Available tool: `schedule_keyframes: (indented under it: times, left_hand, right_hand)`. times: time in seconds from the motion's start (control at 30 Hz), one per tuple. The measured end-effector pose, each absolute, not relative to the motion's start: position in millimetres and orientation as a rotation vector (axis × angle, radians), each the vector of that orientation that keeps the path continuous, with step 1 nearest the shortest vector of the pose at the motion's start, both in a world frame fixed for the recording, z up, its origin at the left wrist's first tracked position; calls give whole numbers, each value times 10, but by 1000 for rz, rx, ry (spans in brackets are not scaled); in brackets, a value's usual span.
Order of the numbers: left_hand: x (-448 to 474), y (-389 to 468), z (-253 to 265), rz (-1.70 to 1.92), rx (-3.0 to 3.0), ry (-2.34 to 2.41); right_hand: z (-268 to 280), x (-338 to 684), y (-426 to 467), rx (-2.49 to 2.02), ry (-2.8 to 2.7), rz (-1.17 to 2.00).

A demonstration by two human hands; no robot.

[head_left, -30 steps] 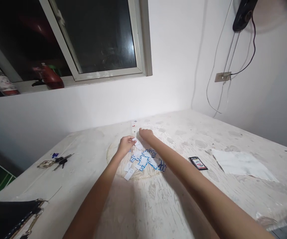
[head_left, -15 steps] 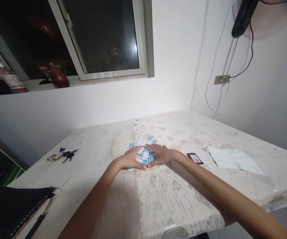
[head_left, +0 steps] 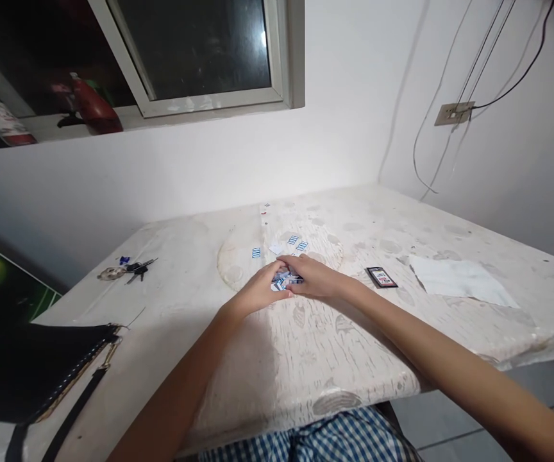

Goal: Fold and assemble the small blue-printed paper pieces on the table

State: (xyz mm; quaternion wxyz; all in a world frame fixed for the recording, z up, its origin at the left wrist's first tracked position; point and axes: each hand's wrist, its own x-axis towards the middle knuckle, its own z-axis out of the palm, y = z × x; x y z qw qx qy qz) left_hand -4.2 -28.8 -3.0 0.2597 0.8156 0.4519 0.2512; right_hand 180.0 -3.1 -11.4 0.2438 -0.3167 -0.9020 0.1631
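Head view: cards (head_left: 284, 280) sit in a messy pile on the table (head_left: 209, 237), ringed by both hands. Left hand (head_left: 256, 289) on one side, right hand (head_left: 319, 277) on the other, tips meeting at the far side. Fingers (head_left: 300, 260) curled, part open, cupped round the pile rather than closed on it; can't tell if any single card is pinched. Four strays beyond the hands: one blue-marked card (head_left: 256, 253) off left, a blue-marked pair (head_left: 297, 242) ahead, a white card (head_left: 276, 249) just past the fingertips.

Risks, my read: squeezing unevenly could buckle cards or pop some up and out of the ring. Part the hands and edge cards could slide loose. Forearms hang low; a wide right sweep might clip the case (head_left: 381, 277).
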Motion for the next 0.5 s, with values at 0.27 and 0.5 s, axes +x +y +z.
schedule_keyframes:
  times: [0.27,0.5]
  left_hand:
    - [-93,-145,-8,942,2112,1457]
    - [-79,24,3,1297,1957,1382]
  right_hand:
    - [-68,1845,84,-984,-2260,482]
    - [-104,1872,349,-981,-1796,617]
